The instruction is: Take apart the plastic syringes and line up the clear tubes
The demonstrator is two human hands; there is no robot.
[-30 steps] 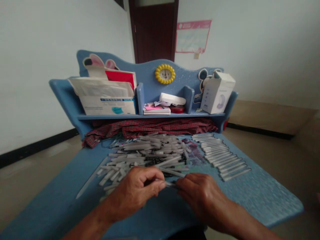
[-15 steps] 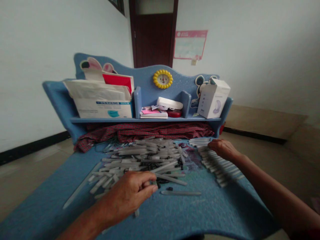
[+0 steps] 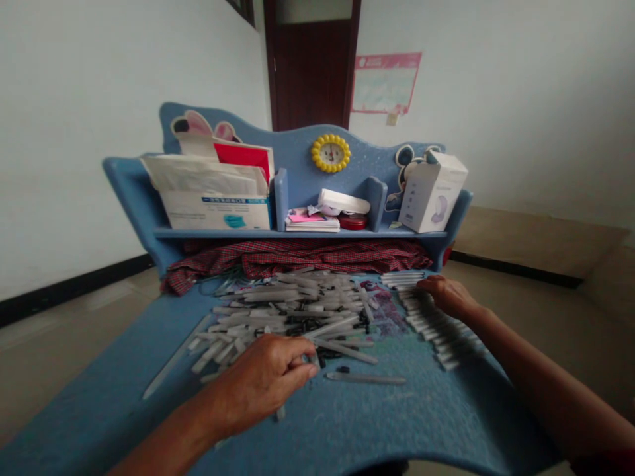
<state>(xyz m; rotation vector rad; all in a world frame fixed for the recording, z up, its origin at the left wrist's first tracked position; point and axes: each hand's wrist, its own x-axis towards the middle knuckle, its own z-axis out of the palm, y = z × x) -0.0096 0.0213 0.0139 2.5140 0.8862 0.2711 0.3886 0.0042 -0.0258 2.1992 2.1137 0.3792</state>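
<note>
- The left hand (image 3: 262, 380) is resting palm down on the blue desk (image 3: 397, 430), its fingers curling inward with the thumb meeting the forefinger. Whether they are pinching a small part is hidden.
- A short grey piece (image 3: 280, 414) is lying just behind those fingers, near the wrist.
- A loose pen barrel (image 3: 366, 379) is lying flat just to the right of the left fingertips, apart from them.
- The pile of pen parts (image 3: 288, 311) is spreading out just ahead of the left fingers, grey tubes and dark bits crossing each other.
- The right hand (image 3: 444, 295) is reaching further out, its fingers lying bent over the far end of the row of pens (image 3: 446, 337). I cannot tell whether they are closing on one.
- The row is running back from under those fingers toward the right forearm, the pens lying side by side.
- Judging from this, the row is calling for a light touch. Pressing straight down, not sideways, should keep the neighbours parallel and stop them rolling out of line.
- For the left fingers, picking from the pile's near edge looks safer than digging in, so that nothing is scattering toward the row.
- Beyond both sets of fingers, a plaid cloth (image 3: 297, 254) is bunching under the shelf (image 3: 297, 232).
- The shelf is holding a box of masks (image 3: 218, 211) and a white carton (image 3: 431, 195), with a yellow clock (image 3: 330, 152) above.
</note>
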